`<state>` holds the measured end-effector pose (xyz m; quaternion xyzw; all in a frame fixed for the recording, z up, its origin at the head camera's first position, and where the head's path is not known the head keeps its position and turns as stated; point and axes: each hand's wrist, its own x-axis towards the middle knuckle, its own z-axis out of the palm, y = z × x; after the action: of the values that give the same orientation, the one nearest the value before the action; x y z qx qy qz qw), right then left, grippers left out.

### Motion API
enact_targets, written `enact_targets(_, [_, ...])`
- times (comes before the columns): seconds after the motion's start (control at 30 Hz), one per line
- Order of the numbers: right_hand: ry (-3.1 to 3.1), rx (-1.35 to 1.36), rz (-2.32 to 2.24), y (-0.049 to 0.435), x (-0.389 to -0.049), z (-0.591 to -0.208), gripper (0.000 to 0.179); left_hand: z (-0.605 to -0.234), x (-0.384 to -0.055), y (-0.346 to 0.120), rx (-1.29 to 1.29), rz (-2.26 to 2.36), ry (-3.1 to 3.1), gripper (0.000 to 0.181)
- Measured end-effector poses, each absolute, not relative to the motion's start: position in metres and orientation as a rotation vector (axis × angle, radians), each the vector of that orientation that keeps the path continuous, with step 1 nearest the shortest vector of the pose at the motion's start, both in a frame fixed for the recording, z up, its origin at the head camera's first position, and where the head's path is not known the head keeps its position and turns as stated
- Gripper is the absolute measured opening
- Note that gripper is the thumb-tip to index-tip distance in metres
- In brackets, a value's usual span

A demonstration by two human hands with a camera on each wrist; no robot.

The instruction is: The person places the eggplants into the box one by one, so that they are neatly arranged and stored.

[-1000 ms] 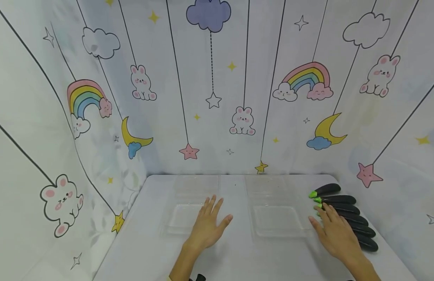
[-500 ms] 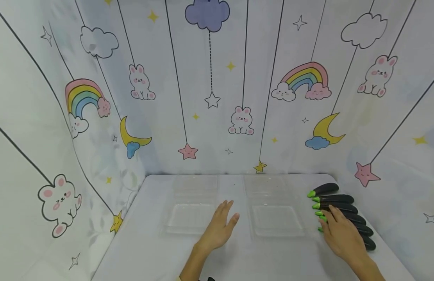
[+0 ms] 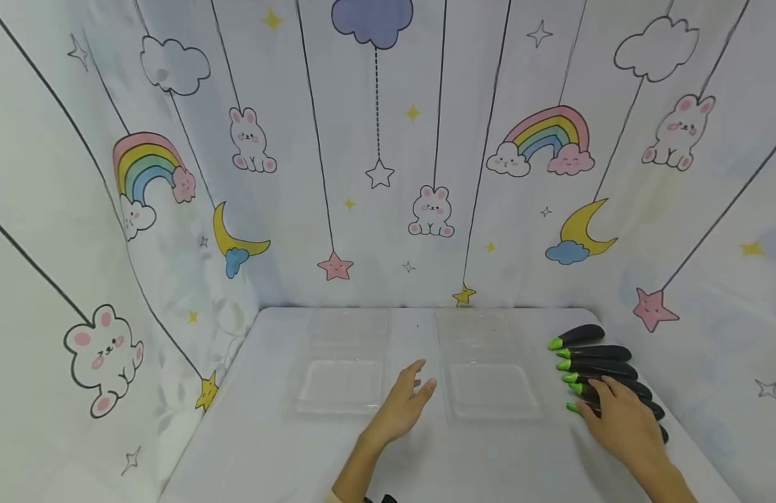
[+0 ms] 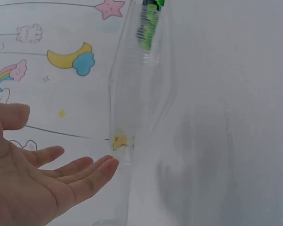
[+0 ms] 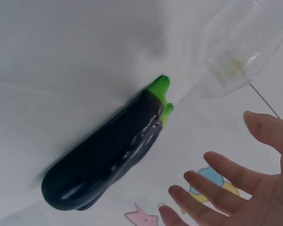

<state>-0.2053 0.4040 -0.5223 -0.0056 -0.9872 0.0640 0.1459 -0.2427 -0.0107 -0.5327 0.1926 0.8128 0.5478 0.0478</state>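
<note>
Several dark eggplants with bright green stem ends lie in a row at the right of the table; the farthest eggplant [image 3: 582,336] sits a little apart. My right hand [image 3: 625,425] is spread over the near eggplants, hiding parts of them. In the right wrist view, an eggplant [image 5: 104,150] lies beside the hand, whose fingers are extended and hold nothing. My left hand [image 3: 401,406] hovers between two clear plastic containers, the left container [image 3: 340,388] and the right container [image 3: 496,391]. Its fingers are loosely bent with nothing in them, as the left wrist view also shows.
Both containers have clear lids folded back, the left lid [image 3: 350,328] and the right lid [image 3: 472,328], toward the far table edge. The white table [image 3: 463,461] meets a printed cloth backdrop [image 3: 375,230] at the back and sides.
My left hand has drifted right, off the left container, its fingers bending more. My right hand has moved slightly right and nearer, over the near eggplants.
</note>
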Motion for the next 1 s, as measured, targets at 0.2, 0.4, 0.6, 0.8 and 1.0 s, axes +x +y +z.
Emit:
enact_targets(0.2, [-2.84, -0.041, 0.201, 0.416, -0.202, -0.526, 0.062, -0.538, -0.248, -0.002, 0.533, 1.74, 2.411, 0.056])
enact_targets(0.4, [-2.889, -0.069, 0.194, 0.427, -0.2, -0.525, 0.063, -0.545, -0.251, 0.011, 0.454, 1.835, 2.352, 0.053])
enact_targets(0.6, [-2.945, -0.11, 0.2, 0.434, -0.2, -0.523, 0.074, -0.552, -0.252, 0.022, 0.405, 1.905, 2.328, 0.055])
enact_targets(0.8, [-2.939, -0.092, 0.206, 0.442, -0.198, -0.528, 0.07, -0.556, -0.253, 0.029, 0.336, 1.973, 2.305, 0.063])
enact_targets(1.0, [-2.991, -0.128, 0.221, 0.45, -0.197, -0.529, 0.063, -0.565, -0.256, 0.041, 0.265, 2.079, 2.299, 0.063])
